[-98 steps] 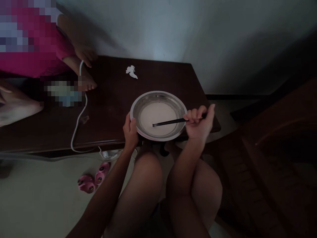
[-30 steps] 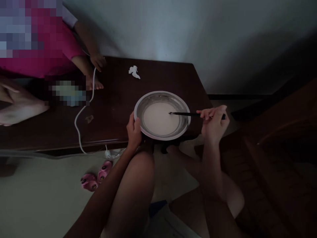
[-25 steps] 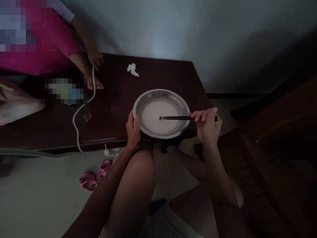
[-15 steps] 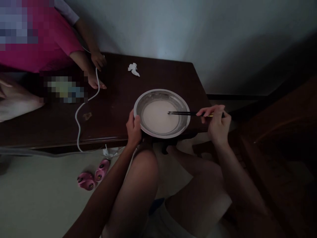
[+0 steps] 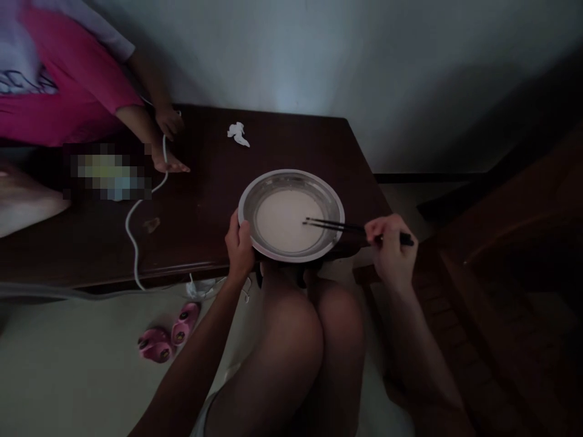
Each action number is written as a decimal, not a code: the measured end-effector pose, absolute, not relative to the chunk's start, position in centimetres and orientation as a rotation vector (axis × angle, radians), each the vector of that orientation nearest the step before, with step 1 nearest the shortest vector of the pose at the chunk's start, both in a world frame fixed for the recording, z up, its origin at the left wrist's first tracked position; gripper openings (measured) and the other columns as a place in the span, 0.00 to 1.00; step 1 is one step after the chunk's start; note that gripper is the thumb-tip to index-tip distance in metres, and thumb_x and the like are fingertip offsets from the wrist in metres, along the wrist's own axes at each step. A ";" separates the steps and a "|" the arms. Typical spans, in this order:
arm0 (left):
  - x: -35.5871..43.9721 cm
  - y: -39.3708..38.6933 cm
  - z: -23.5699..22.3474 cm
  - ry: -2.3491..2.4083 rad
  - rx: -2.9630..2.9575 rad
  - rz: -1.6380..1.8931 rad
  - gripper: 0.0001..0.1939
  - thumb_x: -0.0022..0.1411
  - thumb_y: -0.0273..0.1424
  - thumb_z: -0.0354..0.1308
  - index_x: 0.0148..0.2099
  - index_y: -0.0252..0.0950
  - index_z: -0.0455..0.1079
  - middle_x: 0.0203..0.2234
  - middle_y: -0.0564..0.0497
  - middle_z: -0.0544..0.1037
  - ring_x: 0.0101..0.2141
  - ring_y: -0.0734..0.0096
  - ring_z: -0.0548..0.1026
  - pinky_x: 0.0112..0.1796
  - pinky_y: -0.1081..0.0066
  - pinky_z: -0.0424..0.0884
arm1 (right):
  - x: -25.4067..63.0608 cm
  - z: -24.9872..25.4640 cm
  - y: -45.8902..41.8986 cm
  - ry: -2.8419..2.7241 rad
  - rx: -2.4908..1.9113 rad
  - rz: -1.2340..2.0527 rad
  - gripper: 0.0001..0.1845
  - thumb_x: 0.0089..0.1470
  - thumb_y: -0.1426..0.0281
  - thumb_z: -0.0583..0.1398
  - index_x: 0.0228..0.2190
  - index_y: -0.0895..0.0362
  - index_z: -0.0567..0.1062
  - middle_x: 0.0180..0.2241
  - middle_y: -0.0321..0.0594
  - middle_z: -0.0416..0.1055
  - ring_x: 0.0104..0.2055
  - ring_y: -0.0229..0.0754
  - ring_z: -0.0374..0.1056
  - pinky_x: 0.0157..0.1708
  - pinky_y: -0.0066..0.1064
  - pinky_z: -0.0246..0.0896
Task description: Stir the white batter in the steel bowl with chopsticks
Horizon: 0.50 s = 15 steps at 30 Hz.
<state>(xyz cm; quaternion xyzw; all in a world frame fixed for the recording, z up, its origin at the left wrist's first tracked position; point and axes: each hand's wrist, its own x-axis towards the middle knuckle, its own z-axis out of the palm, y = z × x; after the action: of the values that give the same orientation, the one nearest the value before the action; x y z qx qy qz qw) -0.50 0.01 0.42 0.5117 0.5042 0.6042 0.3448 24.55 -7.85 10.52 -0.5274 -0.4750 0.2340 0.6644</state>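
Left hand (image 5: 239,243) curled on the near left rim of a shiny metal bowl (image 5: 334,203), thumb on top. Right hand (image 5: 390,249) just right of the bowl, fingers pinched on dark chopsticks (image 5: 346,227), tips dipped in white batter (image 5: 282,220) filling the bowl's bottom. Bowl resting on the near edge of a dark wooden table (image 5: 282,145). Farther up: crumpled white tissue (image 5: 238,133). Far left: white cable (image 5: 136,212) hanging off the table, touched by another person's hand (image 5: 169,123). Below left, on the floor: pink slippers (image 5: 168,337).
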 end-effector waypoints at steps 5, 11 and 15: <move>-0.5 -0.2 0.5 1.343 1.316 1.555 0.27 0.65 0.48 0.50 0.57 0.36 0.71 0.49 0.44 0.79 0.49 0.57 0.75 0.51 0.63 0.69 | 23.3 9.3 -8.7 -1.151 -1.206 0.731 0.22 0.62 0.57 0.56 0.20 0.56 0.71 0.25 0.37 0.75 0.23 0.33 0.62 0.23 0.27 0.54; -0.8 -0.3 0.5 1.355 1.314 1.516 0.27 0.64 0.49 0.51 0.56 0.37 0.71 0.47 0.45 0.79 0.48 0.58 0.75 0.50 0.64 0.69 | 23.0 9.6 -8.1 -0.972 -1.266 0.328 0.23 0.62 0.60 0.56 0.18 0.55 0.70 0.21 0.34 0.73 0.25 0.36 0.67 0.28 0.30 0.58; -1.0 -0.3 0.4 1.344 1.284 1.515 0.27 0.64 0.49 0.52 0.56 0.37 0.71 0.47 0.45 0.79 0.47 0.57 0.75 0.49 0.64 0.69 | 21.8 9.4 -8.5 -0.807 -1.155 0.336 0.25 0.62 0.60 0.56 0.15 0.55 0.67 0.14 0.30 0.64 0.19 0.34 0.63 0.24 0.30 0.56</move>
<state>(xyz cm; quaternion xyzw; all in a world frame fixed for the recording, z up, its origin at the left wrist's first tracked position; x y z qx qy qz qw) -0.96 -0.32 0.38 0.4990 0.5220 0.5887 0.3631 21.84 -8.46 9.38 -0.5282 -0.3691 0.1537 0.7491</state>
